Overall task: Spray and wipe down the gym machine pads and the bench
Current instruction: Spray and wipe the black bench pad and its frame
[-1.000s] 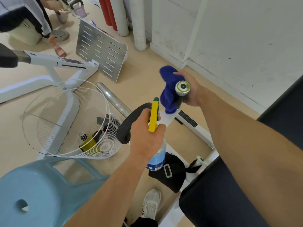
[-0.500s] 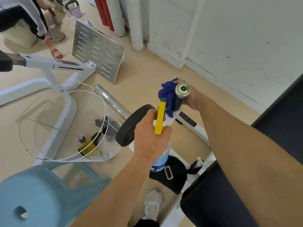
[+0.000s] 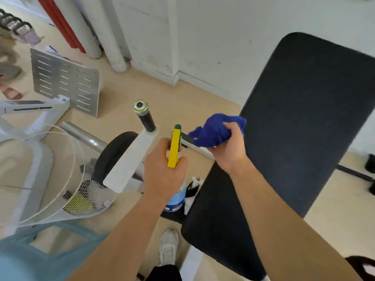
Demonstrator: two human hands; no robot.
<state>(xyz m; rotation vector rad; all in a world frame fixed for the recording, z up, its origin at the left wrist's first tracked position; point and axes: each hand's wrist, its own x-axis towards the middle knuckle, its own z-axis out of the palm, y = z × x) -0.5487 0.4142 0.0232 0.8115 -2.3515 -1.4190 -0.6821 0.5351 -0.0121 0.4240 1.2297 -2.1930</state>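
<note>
My left hand [image 3: 164,169] grips a spray bottle [image 3: 175,146] with a yellow trigger head and a blue-labelled body, held upright over the floor. Bunched in my right hand [image 3: 228,145] is a dark blue cloth [image 3: 215,128], just left of the black bench pad [image 3: 294,126]. That long padded bench fills the right half of the view. A machine handle [image 3: 144,116] with a black grip and green-ringed end cap stands bare to the left of the bottle, on a white arm. A black roller pad [image 3: 110,155] sits below it.
A white wire basket [image 3: 60,179] lies tipped at the left with small items inside. A light blue plastic stool [image 3: 24,256] is at the bottom left. A slotted metal plate [image 3: 65,80] leans further back. My shoe [image 3: 168,246] is on the floor by the bench.
My right hand has come off the machine handle with the cloth and moved right toward the bench pad. The view has swung right, showing much more of the bench.
</note>
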